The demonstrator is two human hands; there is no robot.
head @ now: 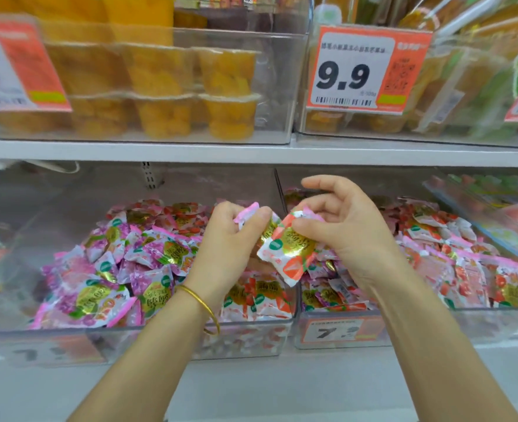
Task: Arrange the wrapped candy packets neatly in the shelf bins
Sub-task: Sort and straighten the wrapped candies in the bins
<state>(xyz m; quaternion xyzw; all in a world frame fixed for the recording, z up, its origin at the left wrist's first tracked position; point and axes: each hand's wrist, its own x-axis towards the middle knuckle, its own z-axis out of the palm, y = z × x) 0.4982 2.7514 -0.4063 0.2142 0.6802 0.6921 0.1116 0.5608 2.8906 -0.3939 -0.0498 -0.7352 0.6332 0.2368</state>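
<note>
Two clear shelf bins sit on the lower shelf. The left bin holds a heap of purple-and-pink candy packets, with orange-red ones at its right end. The right bin is full of orange-red and pink packets. My left hand grips a pink-edged packet above the divide between the bins. My right hand pinches an orange-and-white packet by its top edge, right beside the left hand.
The white shelf board runs just above my hands. Above it stand clear bins of yellow fruit cups and a 9.9 price tag. A 7-something price label is on the right bin's front. Another bin sits far right.
</note>
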